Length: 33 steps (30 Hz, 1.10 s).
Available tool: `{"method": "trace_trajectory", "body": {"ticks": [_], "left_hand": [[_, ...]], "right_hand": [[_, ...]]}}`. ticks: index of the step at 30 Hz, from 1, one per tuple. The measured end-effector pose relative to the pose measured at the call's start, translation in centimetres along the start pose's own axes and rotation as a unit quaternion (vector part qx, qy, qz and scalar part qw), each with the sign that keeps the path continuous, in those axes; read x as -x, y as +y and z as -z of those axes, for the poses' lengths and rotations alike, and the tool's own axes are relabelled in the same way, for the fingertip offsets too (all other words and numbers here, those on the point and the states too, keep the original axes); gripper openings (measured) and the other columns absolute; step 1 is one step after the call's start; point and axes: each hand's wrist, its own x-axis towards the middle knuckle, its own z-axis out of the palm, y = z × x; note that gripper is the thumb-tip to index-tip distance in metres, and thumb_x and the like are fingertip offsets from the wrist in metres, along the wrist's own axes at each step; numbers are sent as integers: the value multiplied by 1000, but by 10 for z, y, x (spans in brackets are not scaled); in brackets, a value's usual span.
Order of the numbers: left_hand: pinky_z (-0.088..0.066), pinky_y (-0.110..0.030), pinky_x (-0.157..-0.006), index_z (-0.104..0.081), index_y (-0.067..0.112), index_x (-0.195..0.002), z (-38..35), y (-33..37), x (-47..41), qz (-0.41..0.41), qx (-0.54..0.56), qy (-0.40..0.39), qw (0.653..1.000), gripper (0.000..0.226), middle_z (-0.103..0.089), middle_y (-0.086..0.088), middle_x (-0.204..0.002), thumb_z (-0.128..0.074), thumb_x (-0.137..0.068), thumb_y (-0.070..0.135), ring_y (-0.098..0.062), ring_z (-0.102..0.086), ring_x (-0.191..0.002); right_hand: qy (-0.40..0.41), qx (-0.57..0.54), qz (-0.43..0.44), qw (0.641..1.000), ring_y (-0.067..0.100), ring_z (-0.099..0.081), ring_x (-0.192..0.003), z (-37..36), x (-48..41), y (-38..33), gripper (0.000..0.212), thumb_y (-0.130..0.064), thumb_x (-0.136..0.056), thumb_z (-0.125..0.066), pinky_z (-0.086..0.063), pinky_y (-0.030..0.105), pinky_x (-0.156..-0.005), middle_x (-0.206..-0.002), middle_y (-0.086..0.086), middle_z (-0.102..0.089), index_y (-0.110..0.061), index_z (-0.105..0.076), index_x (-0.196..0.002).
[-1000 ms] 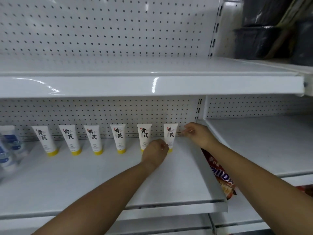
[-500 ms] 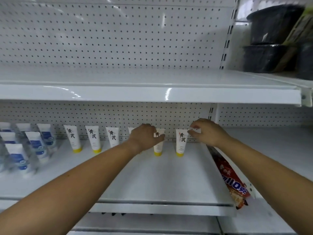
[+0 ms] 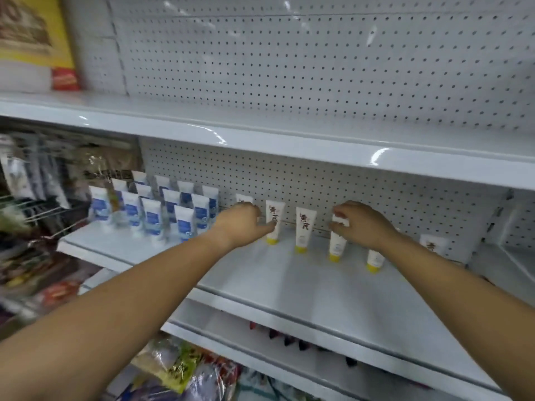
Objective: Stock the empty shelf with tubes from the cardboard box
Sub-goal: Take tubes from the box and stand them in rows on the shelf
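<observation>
Pinching tube (image 3: 336, 245) top (upright), right fingers (image 3: 346, 209)

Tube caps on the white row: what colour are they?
Yellow caps; the head view shows them.

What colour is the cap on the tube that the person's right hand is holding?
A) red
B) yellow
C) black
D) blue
B: the white tube that the right hand grips stands cap-down on the shelf, and the cap at its foot is yellow.
</observation>
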Motion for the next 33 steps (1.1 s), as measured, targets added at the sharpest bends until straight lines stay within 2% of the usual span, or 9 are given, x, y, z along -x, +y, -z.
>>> {"method": "trace_trajectory", "body": {"ticks": [2,4,8,14,18,20,23,27,33], "left_hand": [[-47,-31,-65,-55,21,-68,13,-39,20,31,-9,-1,999,51,-58,-3,-80,-50,-86,68,-23,-59,-79],[-41,-30,-63,-50,21,-64,23,-76,39,54,-37,0,998,51,-55,-2,-77,-51,-87,67,-22,-54,-75],[-46,-32,-68,-69,15,-89,37,-155,75,104,-60,-12,993,62,-63,-5,-94,-46,-86,72,-26,-62,-89],[-53,-38,-80,-70,15,-104,51,-256,140,171,-89,-19,981,64,-65,-4,-104,-44,-86,71,-25,-61,-100],[-52,-34,-66,-66,19,-80,62,-309,187,208,-79,-31,974,57,-58,1,-82,-42,-82,71,-23,-60,-88],[-47,-32,-57,-64,20,-76,66,-333,210,227,-74,-21,971,57,-55,3,-75,-41,-80,72,-21,-59,-79],[-50,-34,-60,-56,23,-64,67,-364,243,264,-74,-14,962,51,-58,0,-74,-48,-84,69,-23,-57,-73],[-58,-39,-69,-67,20,-82,61,-405,286,317,-89,-20,944,63,-66,-1,-91,-40,-80,77,-23,-63,-83],[-51,-34,-63,-65,25,-81,42,-466,329,391,-82,-41,916,59,-59,5,-82,-37,-75,77,-18,-59,-78]], "right_hand": [[-2,-19,24,1000,14,-53,-96,-17,-16,-42,38,-52,-90,-57,-48,33,-79,-102,-7,-56,-20,-63,-107],[-14,-27,52,998,16,-53,-90,-34,-30,-84,36,-52,-90,-56,-46,32,-72,-95,-5,-54,-18,-62,-97],[-54,-53,98,992,19,-56,-93,-69,-53,-163,35,-51,-89,-52,-47,33,-75,-95,-5,-56,-19,-64,-96],[-75,-63,173,980,18,-55,-98,-123,-73,-273,37,-52,-91,-53,-48,33,-82,-103,-3,-58,-20,-64,-107],[-104,-64,219,968,17,-57,-104,-156,-80,-341,51,-58,-89,-50,-51,38,-89,-114,-2,-61,-20,-62,-120],[-113,-67,249,960,16,-56,-107,-170,-82,-376,52,-57,-90,-51,-50,38,-90,-118,-2,-61,-20,-59,-126],[-120,-64,288,948,16,-56,-107,-192,-86,-426,49,-56,-90,-53,-50,36,-88,-118,-3,-60,-22,-59,-125],[-155,-90,323,929,18,-56,-109,-225,-92,-486,48,-52,-89,-54,-49,34,-88,-118,-1,-59,-21,-60,-125],[-194,-98,391,894,18,-57,-99,-285,-108,-553,40,-61,-87,-47,-49,36,-81,-102,-4,-59,-28,-61,-105]]}}
